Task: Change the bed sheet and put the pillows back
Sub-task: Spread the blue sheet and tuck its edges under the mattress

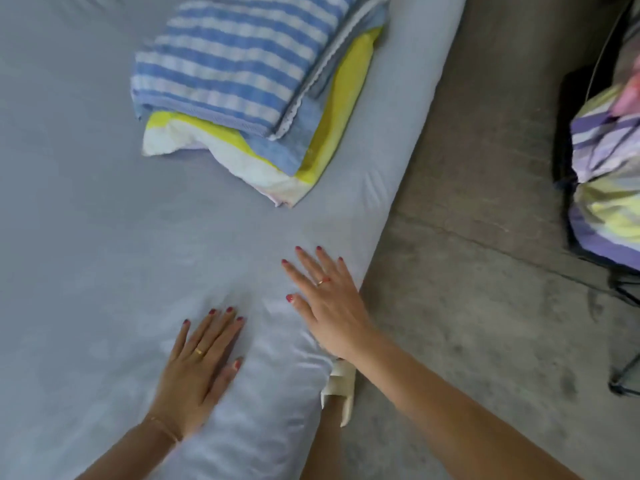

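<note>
The bed sheet [104, 202], pale blue-grey, covers the mattress and wraps over its long edge beside the concrete floor [467, 306]. Both hands lie flat on it near that edge, fingers straight and spread, gripping nothing: the left hand [199, 372] presses the top surface, the right hand [329, 306] rests just beside the edge, ahead of the left. Shallow creases show between and below the two hands. A pillow [242, 154] with yellow, white and blue cover lies further up the bed, close to the same edge, with a folded blue-and-white striped blanket [228, 60] stacked on top. A bundle of striped cloth [602, 188] sits on a dark stand, well apart across the floor. Judgement: the step in hand is smoothing the fitted sheet. The next move calls for pressing out the remaining creases, then setting the pillow in its place.
</note>
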